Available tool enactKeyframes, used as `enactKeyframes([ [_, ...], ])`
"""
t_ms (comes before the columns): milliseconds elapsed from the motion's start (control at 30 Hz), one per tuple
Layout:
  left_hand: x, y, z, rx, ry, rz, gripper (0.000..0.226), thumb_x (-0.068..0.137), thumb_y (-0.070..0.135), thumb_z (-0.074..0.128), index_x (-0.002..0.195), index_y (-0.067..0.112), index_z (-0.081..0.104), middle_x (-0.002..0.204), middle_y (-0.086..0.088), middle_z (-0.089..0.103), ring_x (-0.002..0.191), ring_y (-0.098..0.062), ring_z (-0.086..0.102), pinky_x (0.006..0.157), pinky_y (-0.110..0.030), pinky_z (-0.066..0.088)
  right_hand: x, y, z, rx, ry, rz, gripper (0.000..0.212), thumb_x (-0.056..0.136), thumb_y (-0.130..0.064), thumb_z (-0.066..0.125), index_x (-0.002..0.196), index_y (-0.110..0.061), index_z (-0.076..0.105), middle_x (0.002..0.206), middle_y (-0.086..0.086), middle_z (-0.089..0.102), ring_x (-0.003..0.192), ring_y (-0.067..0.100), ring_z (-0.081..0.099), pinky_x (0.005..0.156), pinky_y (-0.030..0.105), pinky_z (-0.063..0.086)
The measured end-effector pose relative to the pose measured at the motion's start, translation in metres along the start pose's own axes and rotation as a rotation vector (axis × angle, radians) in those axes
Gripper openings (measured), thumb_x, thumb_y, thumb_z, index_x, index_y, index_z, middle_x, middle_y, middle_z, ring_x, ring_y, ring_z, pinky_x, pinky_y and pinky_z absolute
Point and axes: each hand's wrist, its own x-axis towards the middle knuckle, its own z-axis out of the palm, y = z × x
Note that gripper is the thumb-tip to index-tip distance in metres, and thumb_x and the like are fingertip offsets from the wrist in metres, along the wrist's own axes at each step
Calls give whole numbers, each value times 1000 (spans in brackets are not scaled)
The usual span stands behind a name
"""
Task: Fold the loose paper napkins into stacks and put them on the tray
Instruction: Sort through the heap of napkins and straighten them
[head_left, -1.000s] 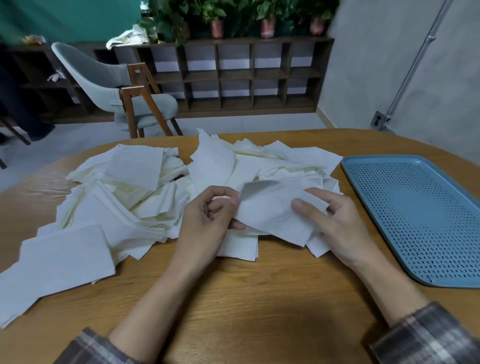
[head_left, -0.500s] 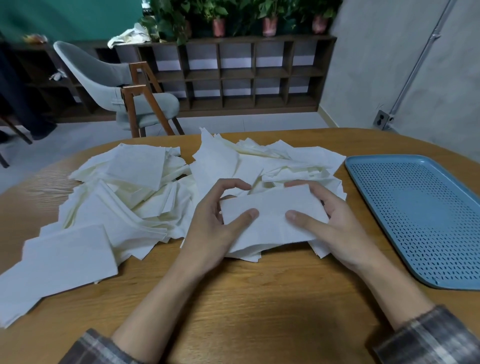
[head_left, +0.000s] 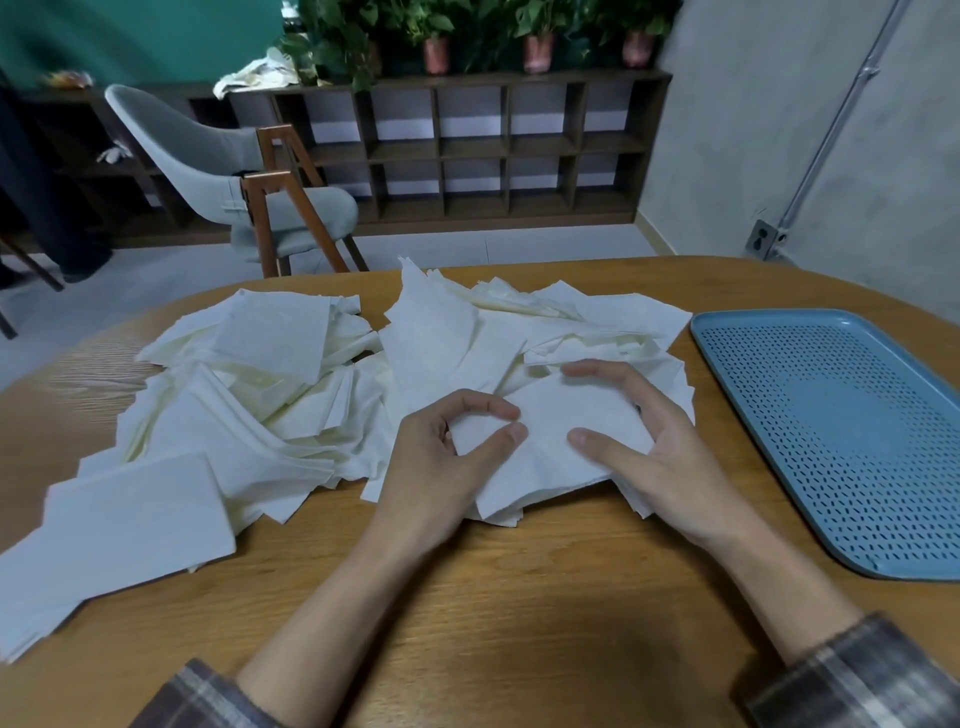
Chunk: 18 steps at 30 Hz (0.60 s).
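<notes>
Left grip (head_left: 441, 462) and right grip (head_left: 670, 462) pinched opposite edges of one napkin (head_left: 550, 452) over the pile (head_left: 270, 395) on the tabletop (head_left: 519, 597); light, limp and tearable, it seemed best held by its corners.

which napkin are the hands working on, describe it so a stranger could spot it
On the wooden table, find the blue tray at the right. Left of it lies a heap of loose white napkins; the napkin meant sits on top at the heap's near edge. It alone is held, the left hand pinching its left end, the right hand gripping its right.
</notes>
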Motion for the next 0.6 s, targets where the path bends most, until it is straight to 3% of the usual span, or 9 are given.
enactKeyframes([
  [100, 2, -2, -1, 3, 17, 6, 4, 92, 21, 81, 94, 20, 78, 60, 19, 55, 48, 0, 39, 49, -12, 30, 0, -1, -1, -16, -21, 2, 42, 96, -3, 71, 128, -29, 68, 132, -19, 68, 115, -14, 61, 93, 2, 40],
  [233, -1, 1, 0, -12, -25, -2, 5, 92, 15, 81, 95, 15, 78, 64, 18, 61, 54, 3, 50, 51, -10, 35, 0, 3, -2, -27, -44, -10, 33, 97, -5, 71, 121, -28, 74, 126, -21, 71, 128, -6, 57, 101, 4, 37],
  [333, -3, 3, 1, 47, -33, 39, 13, 91, 17, 82, 101, 24, 76, 94, 18, 74, 85, -1, 67, 67, -13, 46, 1, 6, -4, -8, -53, 11, 27, 97, -6, 71, 115, -26, 78, 123, -18, 74, 128, -2, 59, 103, 8, 39],
  [400, -3, 2, 0, 127, -12, 93, 29, 90, 22, 83, 115, 32, 70, 117, 19, 70, 112, -1, 64, 85, -15, 48, 1, 7, -6, 34, -39, 15, 27, 95, -5, 72, 113, -23, 79, 121, -15, 76, 126, 0, 62, 101, 9, 41],
  [467, -2, 4, -3, 158, -41, 110, 42, 91, 30, 82, 127, 37, 63, 128, 21, 65, 124, 2, 58, 96, -14, 46, 1, 7, -7, 141, -23, 19, 26, 90, -4, 75, 109, -21, 81, 119, -8, 78, 123, 5, 66, 99, 13, 46],
  [533, -1, 10, -6, 92, -120, 64, 42, 92, 32, 80, 129, 38, 62, 122, 19, 67, 113, 6, 62, 89, -12, 49, 2, 7, -8, 278, -12, 37, 26, 82, -7, 77, 102, -22, 84, 118, -1, 79, 122, 12, 68, 98, 21, 51],
  [600, -2, 15, -8, 44, -158, 52, 38, 92, 26, 80, 126, 36, 67, 111, 12, 69, 86, 6, 64, 71, -9, 47, 2, 9, -9, 324, -17, 56, 27, 79, -8, 79, 101, -23, 85, 118, 2, 78, 121, 15, 68, 97, 26, 53],
])
